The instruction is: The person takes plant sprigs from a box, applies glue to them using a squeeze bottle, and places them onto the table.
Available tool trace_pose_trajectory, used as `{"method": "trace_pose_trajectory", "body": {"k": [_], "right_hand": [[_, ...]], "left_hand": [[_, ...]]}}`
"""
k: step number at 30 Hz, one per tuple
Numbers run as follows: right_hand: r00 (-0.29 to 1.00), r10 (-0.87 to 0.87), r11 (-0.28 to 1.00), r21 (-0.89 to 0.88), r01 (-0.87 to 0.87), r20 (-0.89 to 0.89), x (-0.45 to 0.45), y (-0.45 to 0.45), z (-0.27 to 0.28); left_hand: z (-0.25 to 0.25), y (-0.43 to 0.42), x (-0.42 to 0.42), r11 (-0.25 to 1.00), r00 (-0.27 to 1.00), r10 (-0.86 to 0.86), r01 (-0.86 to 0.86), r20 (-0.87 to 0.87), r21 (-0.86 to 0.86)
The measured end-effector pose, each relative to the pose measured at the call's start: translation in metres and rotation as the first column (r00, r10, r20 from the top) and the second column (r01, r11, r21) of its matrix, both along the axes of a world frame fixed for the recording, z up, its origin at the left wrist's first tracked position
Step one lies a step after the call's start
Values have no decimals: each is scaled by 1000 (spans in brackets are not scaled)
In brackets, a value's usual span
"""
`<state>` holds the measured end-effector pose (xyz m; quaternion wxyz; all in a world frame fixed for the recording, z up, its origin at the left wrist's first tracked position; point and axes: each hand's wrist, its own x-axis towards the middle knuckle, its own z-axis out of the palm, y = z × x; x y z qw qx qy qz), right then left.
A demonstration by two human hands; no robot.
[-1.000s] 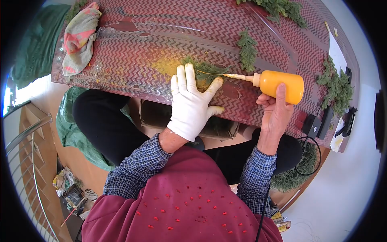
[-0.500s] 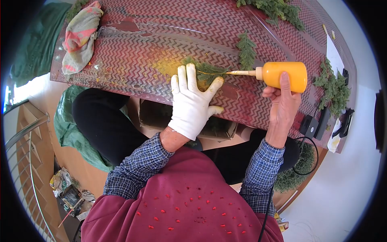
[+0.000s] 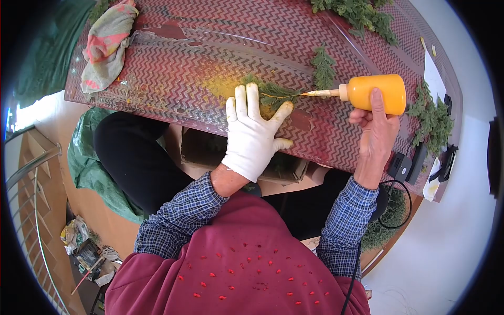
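My left hand (image 3: pixel 251 131), in a white glove with yellow-stained fingertips, lies flat with its fingers spread. Its fingertips rest on a green conifer sprig (image 3: pixel 275 90) at the table's near side. Bare and wrapped round an orange-yellow squeeze bottle (image 3: pixel 376 94) is my right hand (image 3: pixel 377 118). The bottle lies almost level, its long pale nozzle pointing left, the tip at the sprig's right end. A thin yellow line of what looks like glue runs along the sprig's stem. Part of the sprig is hidden under the glove.
A second sprig (image 3: pixel 323 66) lies just beyond on the zigzag-patterned table cover (image 3: pixel 252 52). More greenery (image 3: pixel 359 18) is at the back and a bunch (image 3: pixel 431 113) at the right. A stained cloth (image 3: pixel 107 47) lies at the left. A black cable (image 3: pixel 408 202) loops beside my right arm.
My right hand and the bottle have moved a little to the right, drawing the nozzle tip along the sprig. The yellow line reaches farther right. My left hand stays almost in place.
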<state>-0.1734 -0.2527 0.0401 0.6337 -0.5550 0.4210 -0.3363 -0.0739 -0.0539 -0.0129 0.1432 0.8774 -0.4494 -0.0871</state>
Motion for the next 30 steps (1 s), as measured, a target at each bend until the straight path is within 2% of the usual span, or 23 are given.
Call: {"method": "trace_pose_trajectory", "body": {"k": [13, 18, 22, 24, 25, 26, 27, 28, 30], "right_hand": [[999, -32, 999, -43, 32, 1, 0, -7, 7], [996, -60, 994, -85, 66, 63, -11, -7, 24], [987, -54, 995, -79, 66, 151, -35, -7, 40], [981, -58, 993, -86, 75, 183, -48, -10, 37], [967, -75, 997, -15, 81, 243, -55, -14, 33], [948, -93, 995, 55, 80, 304, -62, -17, 29], [924, -148, 984, 149, 101, 352, -67, -21, 26], [915, -152, 984, 148, 103, 373, -72, -25, 25], [803, -256, 920, 390, 31, 539, -84, -35, 23]], "left_hand": [[0, 2, 1, 1000, 1000, -7, 7, 26, -22], [3, 8, 2, 997, 997, -40, 44, 62, -67], [18, 11, 7, 971, 986, -94, 122, 138, -206], [21, -1, 16, 958, 958, -62, 135, 279, -253], [11, -6, 23, 970, 912, -64, 153, 404, -191], [4, -8, 28, 968, 903, -62, 159, 424, -196], [-2, -10, 34, 964, 920, -117, 196, 374, -180], [-7, -10, 38, 958, 931, -175, 236, 320, -162], [-4, -6, 39, 940, 909, -194, 280, 370, -195]]}}
